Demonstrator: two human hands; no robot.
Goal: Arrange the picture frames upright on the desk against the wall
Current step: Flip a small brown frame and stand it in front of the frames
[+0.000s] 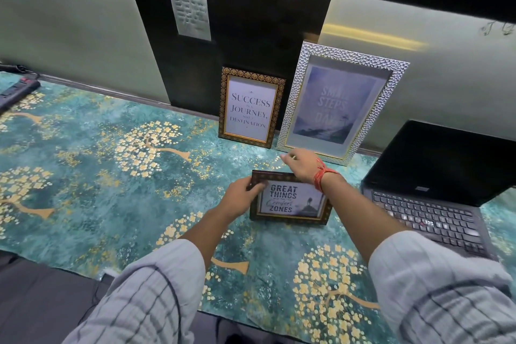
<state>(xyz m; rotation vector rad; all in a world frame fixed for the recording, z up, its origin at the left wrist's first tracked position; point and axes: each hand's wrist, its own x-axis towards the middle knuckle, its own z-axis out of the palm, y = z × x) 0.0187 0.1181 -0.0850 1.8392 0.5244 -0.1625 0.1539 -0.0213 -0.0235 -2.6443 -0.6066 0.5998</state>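
A small dark frame (291, 201) reading "Great Things... Zones" stands upright in landscape in the middle of the desk, away from the wall. My left hand (242, 195) grips its left edge. My right hand (303, 163) is curled over and behind its top right corner; whether it grips the frame I cannot tell. Behind, a dark patterned frame (250, 107) reading "Success is a Journey" leans upright against the dark wall panel. Beside it on the right, a larger silver textured frame (342, 103) leans against the wall.
An open black laptop (435, 193) sits at the right, close to the small frame. A power strip (16, 91) lies at the far left by the wall. The desk wears a teal cloth (92, 176) with gold trees. A paper note (191, 12) hangs on the dark panel.
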